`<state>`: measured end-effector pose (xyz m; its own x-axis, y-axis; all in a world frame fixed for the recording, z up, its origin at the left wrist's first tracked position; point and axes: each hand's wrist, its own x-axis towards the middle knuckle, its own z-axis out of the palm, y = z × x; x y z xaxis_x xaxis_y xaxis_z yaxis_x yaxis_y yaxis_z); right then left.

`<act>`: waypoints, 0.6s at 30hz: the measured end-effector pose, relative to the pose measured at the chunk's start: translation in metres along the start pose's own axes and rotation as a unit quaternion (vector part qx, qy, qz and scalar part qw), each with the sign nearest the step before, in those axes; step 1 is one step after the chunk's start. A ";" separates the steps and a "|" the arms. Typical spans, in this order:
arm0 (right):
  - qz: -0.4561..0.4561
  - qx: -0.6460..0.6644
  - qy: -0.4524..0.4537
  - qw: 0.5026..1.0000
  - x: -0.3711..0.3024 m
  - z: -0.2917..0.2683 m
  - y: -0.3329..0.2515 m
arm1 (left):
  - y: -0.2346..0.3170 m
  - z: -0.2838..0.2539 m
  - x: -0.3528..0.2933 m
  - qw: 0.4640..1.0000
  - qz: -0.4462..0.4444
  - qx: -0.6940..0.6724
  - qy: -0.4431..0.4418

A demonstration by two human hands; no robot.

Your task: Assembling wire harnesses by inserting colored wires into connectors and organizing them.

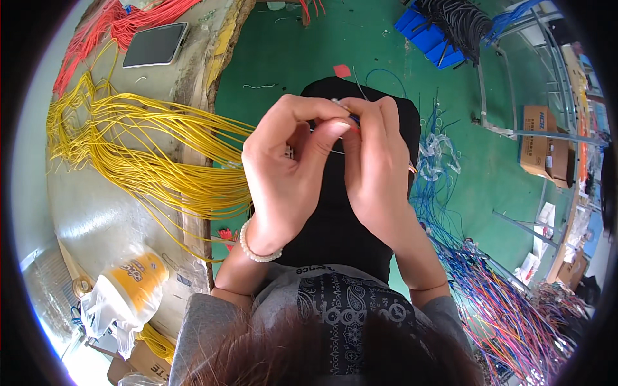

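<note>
My left hand (283, 161), with a beaded bracelet (256, 248) at its wrist, and my right hand (380, 161) meet above my lap. Both are closed, thumbs and fingers pinching thin coloured wires (353, 119) where the fingertips come together. Bits of blue, red and yellow show there; the fingers cover most of it. A small pale piece (289, 152) shows inside the curled left hand, its kind too small to tell. One thin wire (359, 83) sticks up past the right fingers. Nearest the left hand, a big bundle of yellow wires (167, 186) hangs over the bench edge.
On the left bench (96, 212) lie a phone (154, 45), red wires (122, 26) and a bagged yellow cup (138, 280). Bundles of multicoloured wires (476, 289) spread at my right. Farther off are a blue bin (425, 32) with black cables, metal racks and a cardboard box (539, 141).
</note>
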<state>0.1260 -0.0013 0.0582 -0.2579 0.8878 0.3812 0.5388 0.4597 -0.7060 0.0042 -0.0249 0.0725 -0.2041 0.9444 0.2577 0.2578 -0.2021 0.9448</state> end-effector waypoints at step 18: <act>0.228 0.376 -0.010 0.898 0.001 -0.033 0.008 | -0.020 0.006 0.002 0.886 -0.148 -0.436 -0.057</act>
<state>0.1560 0.0027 0.0725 -0.1655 0.9846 -0.0559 -0.1006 -0.0732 -0.9922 0.0039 -0.0174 0.0532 -0.0312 0.9995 -0.0022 -0.6295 -0.0179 0.7768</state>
